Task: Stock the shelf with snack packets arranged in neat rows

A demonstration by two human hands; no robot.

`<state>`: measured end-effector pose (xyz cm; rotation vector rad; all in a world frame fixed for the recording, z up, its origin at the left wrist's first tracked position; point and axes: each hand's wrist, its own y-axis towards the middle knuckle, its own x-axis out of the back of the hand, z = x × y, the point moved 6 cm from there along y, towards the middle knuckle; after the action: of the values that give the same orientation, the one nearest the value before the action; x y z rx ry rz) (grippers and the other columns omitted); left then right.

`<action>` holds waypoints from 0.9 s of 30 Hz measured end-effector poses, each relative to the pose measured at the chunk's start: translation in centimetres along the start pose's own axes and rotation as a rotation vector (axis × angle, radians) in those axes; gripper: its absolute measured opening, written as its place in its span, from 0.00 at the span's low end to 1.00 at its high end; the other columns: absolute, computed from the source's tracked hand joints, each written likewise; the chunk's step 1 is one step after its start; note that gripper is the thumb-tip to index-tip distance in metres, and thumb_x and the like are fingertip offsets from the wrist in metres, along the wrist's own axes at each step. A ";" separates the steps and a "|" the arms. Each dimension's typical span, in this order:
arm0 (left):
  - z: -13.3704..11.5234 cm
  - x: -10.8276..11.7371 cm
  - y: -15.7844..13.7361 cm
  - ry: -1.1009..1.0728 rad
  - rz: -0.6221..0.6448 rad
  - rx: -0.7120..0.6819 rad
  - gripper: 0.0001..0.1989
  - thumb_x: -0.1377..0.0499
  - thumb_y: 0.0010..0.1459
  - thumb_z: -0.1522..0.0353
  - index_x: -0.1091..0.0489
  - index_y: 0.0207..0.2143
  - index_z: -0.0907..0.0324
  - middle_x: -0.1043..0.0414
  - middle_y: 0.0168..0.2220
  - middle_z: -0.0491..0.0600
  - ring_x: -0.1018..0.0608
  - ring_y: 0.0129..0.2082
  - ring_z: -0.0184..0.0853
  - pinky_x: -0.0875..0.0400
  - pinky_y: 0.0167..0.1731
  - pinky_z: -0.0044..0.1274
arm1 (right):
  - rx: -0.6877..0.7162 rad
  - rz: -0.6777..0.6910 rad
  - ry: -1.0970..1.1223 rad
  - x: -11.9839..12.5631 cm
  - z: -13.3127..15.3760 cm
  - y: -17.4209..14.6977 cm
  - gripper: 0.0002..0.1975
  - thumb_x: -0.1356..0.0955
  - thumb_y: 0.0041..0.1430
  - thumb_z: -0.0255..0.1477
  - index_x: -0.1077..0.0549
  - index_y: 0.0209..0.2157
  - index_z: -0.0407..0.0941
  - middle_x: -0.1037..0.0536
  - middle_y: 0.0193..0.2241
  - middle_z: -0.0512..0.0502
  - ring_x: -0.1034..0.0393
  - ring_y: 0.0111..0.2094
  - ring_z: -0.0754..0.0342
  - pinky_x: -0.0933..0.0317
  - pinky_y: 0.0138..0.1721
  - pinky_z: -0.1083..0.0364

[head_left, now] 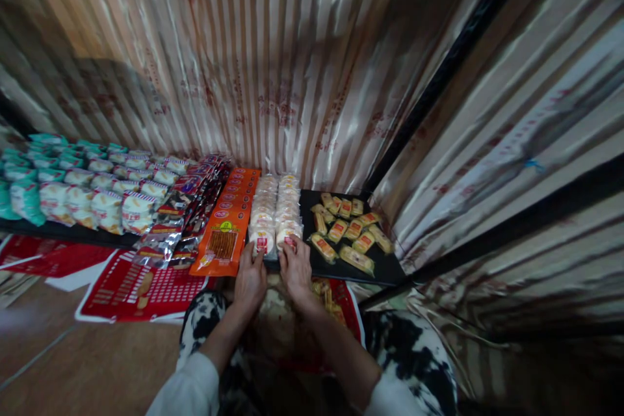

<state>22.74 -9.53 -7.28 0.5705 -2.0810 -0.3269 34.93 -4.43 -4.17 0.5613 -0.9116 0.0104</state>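
Two rows of small clear packets of round white crackers stand side by side on a black shelf, a left row (264, 209) and a right row (288, 203). My left hand (251, 279) is at the front end of the left row, its fingers closed on the front packet's lower edge. At the front of the right row, my right hand (296, 266) has its fingers closed on the front packet, partly covering its red label. Both hands stay low, near the shelf's front edge. My thumbs and palms are partly hidden from view.
An orange snack packet (225, 221) and dark shiny packets (188, 208) lie left of the rows, then white and green bags (104, 201). Yellow-wrapped snacks (353, 227) lie on the black shelf (312, 266) to the right. A dark slanting post (439, 71) stands behind; red bags (141, 289) lie below.
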 end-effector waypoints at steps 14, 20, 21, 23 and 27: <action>-0.3 0.6 1.8 0.013 0.008 -0.035 0.19 0.53 0.53 0.78 0.32 0.46 0.64 0.40 0.54 0.59 0.41 0.59 0.44 0.42 0.57 0.39 | 0.077 -0.041 0.183 0.1 -0.8 -0.7 0.18 0.40 0.54 0.19 0.26 0.42 0.45 0.33 0.51 0.42 0.43 0.52 0.48 0.43 0.52 0.49; -1.8 2.1 0.1 -0.038 -0.033 -0.077 0.22 0.53 0.55 0.77 0.36 0.51 0.63 0.41 0.56 0.57 0.41 0.59 0.41 0.42 0.57 0.36 | 0.093 -0.043 0.312 2.1 -2.3 -5.2 0.19 0.42 0.55 0.19 0.28 0.44 0.45 0.27 0.44 0.43 0.36 0.47 0.51 0.41 0.51 0.50; -2.2 2.3 -0.6 -0.039 -0.035 -0.079 0.20 0.53 0.55 0.77 0.35 0.50 0.62 0.39 0.54 0.57 0.39 0.57 0.40 0.41 0.57 0.35 | 0.069 -0.036 0.312 2.1 -3.0 -6.2 0.18 0.42 0.55 0.20 0.28 0.44 0.44 0.26 0.42 0.43 0.35 0.46 0.51 0.40 0.50 0.50; -3.1 2.0 -2.1 -0.050 0.012 -0.089 0.17 0.52 0.55 0.76 0.32 0.46 0.62 0.34 0.48 0.56 0.34 0.52 0.39 0.37 0.54 0.33 | 0.000 -0.027 0.301 1.9 -4.4 -8.1 0.17 0.42 0.56 0.21 0.28 0.43 0.44 0.26 0.40 0.43 0.34 0.44 0.51 0.39 0.48 0.50; -4.3 -1.1 -5.5 -0.070 0.269 -0.113 0.15 0.52 0.53 0.77 0.30 0.40 0.60 0.33 0.47 0.54 0.31 0.49 0.37 0.34 0.51 0.30 | -0.139 0.024 0.256 0.6 -7.2 -10.2 0.16 0.42 0.55 0.21 0.26 0.39 0.43 0.25 0.38 0.41 0.32 0.43 0.50 0.38 0.47 0.51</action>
<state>28.38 -13.69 -8.14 0.2100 -2.1592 -0.3090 43.05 -9.94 -11.82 0.4082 -0.6643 0.0392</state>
